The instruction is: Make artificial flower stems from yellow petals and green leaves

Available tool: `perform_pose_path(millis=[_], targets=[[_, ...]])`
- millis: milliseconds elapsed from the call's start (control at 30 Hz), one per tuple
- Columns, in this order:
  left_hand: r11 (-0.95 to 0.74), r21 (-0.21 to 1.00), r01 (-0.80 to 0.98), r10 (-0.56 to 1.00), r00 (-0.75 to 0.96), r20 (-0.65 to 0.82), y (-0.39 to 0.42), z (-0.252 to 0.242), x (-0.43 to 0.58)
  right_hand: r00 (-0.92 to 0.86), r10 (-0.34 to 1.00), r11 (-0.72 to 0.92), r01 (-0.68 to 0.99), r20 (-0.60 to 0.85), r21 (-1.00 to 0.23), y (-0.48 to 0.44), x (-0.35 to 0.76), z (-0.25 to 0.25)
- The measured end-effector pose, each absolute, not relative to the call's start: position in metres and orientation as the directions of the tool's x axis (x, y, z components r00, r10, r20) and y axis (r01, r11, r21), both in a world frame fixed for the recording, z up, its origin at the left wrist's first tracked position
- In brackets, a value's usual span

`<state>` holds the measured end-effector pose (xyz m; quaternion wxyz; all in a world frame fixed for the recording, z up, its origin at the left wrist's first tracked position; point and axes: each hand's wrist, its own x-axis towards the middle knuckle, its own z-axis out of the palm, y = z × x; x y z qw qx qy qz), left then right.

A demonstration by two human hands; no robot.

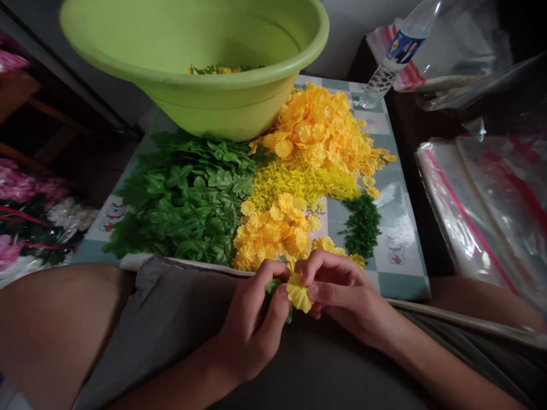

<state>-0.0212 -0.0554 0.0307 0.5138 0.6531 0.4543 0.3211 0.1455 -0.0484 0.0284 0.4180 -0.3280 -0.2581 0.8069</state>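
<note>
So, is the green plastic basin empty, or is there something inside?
Not empty: the green plastic basin holds a small heap of green leaves and yellow flowers inside.

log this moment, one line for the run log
left hand: holds artificial green leaf | right hand: holds artificial yellow flower | beyond: green plastic basin

dim light, pale wall (pixel 342 40), dark floor (pixel 106 171), wooden furniture (pixel 25 97) at left
</note>
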Motion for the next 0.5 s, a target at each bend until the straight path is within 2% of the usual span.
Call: perform_pose_path(millis=[133,267,500], targets=[[0.107,0.969,0.223,0.893,0.408,-0.192,-0.0543,0.0307,-0.0190,-0.425,0.865,-0.444,-0.404,-0.266,-0.800,-0.0481,0.1474,0.0272],[0.193,0.958,0.212,0.880,0.394,-0.264,-0.0512,0.0314,-0.0160,-0.374,0.899,-0.361,-0.343,-0.226,-0.867,-0.0455,0.1481,0.0293],[0.261,0.955,0.144,0.885,0.359,-0.296,-0.0517,0.0291,-0.0161,-0.375,0.869,-0.447,-0.317,-0.323,-0.836,-0.0473,0.1435,0.0298]])
